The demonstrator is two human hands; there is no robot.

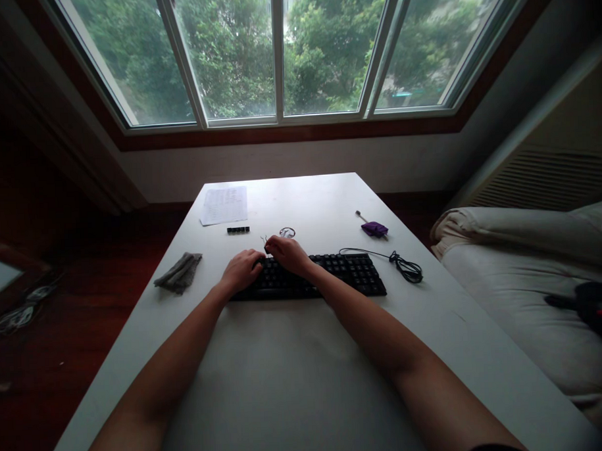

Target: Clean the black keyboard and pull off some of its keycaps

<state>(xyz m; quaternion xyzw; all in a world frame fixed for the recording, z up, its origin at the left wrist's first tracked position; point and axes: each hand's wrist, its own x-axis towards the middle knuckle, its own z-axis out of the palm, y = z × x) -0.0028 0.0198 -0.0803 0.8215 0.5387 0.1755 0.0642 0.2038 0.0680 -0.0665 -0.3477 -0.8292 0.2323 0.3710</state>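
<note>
A black keyboard (349,274) lies crosswise on the white table. Over its left end is my left hand (243,270), with the fingers curled against the keys and the far edge. My right hand (287,252) is closed in a pinch above the far edge, close to my left fingertips. Between those fingers is a small dark piece (267,249), possibly a keycap, with thin wires (264,239) standing up beside it. Its exact kind is too small to make out. Just beyond my right hand sits a small round clear-and-dark object (287,232).
A short row of small black pieces (238,230) lies behind my left hand, near a printed paper (224,205). At left is a grey cloth (179,274). To the right are a coiled cable (406,268), a purple cloth (375,229) and a thin-handled brush (360,215).
</note>
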